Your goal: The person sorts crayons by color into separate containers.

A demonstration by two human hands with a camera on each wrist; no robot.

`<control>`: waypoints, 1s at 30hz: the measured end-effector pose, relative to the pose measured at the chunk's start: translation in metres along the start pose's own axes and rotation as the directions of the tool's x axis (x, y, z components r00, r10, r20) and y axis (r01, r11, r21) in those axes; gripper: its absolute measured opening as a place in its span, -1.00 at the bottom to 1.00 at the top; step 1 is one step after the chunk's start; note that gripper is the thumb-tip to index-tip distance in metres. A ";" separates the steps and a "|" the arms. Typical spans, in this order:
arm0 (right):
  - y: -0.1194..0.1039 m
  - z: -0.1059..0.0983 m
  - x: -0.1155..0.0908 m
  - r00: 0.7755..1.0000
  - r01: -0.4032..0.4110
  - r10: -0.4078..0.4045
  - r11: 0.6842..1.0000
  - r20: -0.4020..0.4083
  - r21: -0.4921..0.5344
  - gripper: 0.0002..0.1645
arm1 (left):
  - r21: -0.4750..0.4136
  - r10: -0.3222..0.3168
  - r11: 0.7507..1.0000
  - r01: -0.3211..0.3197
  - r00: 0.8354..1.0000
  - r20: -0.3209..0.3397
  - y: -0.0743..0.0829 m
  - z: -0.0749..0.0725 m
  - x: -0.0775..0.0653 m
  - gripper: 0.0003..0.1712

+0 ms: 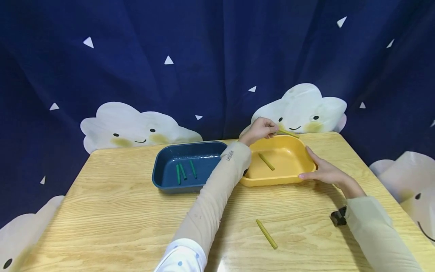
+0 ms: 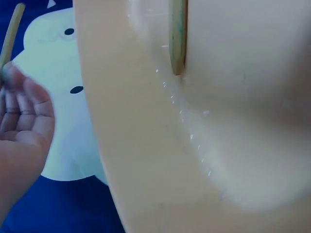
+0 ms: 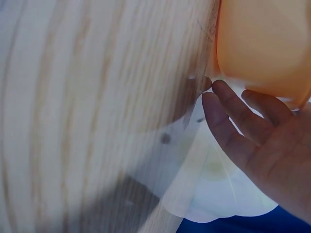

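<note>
My left hand (image 1: 261, 130) pinches a yellow crayon (image 1: 289, 133) above the back rim of the yellow tray (image 1: 275, 180). That hand (image 2: 24, 111) also shows at the left of the left wrist view, with the crayon (image 2: 12, 34) sticking out from thumb and fingertips. Inside the tray lies another yellow crayon (image 1: 266, 161). Around the tray's right end my right hand (image 1: 327, 172) is spread, thumb against the front rim and extended fingers along the side. A third yellow crayon (image 1: 266, 234) lies on the wooden table in front.
To the left stands a dark blue tray (image 1: 158, 181) with three green crayons (image 1: 183, 172) in it; my left forearm crosses its right end. A navy curtain (image 1: 204, 68) with clouds hangs behind the table (image 1: 112, 211). A black wrist device (image 1: 338, 216) sits under the right sleeve.
</note>
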State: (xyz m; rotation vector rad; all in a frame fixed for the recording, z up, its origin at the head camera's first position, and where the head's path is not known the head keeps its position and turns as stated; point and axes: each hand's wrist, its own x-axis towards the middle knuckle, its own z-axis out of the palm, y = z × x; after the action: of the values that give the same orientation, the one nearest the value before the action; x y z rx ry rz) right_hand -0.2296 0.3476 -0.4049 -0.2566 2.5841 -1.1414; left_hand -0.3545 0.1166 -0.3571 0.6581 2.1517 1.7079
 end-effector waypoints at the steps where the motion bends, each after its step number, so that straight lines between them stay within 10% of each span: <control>1: 0.000 0.000 0.000 1.000 0.003 -0.003 1.000 -0.002 0.001 0.35 | -0.004 -0.007 1.000 0.007 1.000 0.016 -0.002 0.000 0.000 -0.81; 19: 0.001 0.003 0.002 1.000 0.013 -0.013 0.999 -0.002 0.031 0.34 | 0.106 -0.286 0.954 0.280 0.957 0.050 -0.035 0.013 -0.005 -0.59; 30: 0.002 0.000 0.000 1.000 0.012 -0.012 1.000 -0.005 0.023 0.33 | 0.258 -0.381 0.899 0.355 0.923 0.055 -0.038 0.022 -0.005 -0.86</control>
State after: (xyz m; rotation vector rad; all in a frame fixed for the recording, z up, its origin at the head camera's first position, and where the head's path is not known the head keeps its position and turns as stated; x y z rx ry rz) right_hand -0.2295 0.3486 -0.4063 -0.2648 2.5754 -1.1773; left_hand -0.3448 0.1254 -0.3995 0.3542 2.2555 1.2004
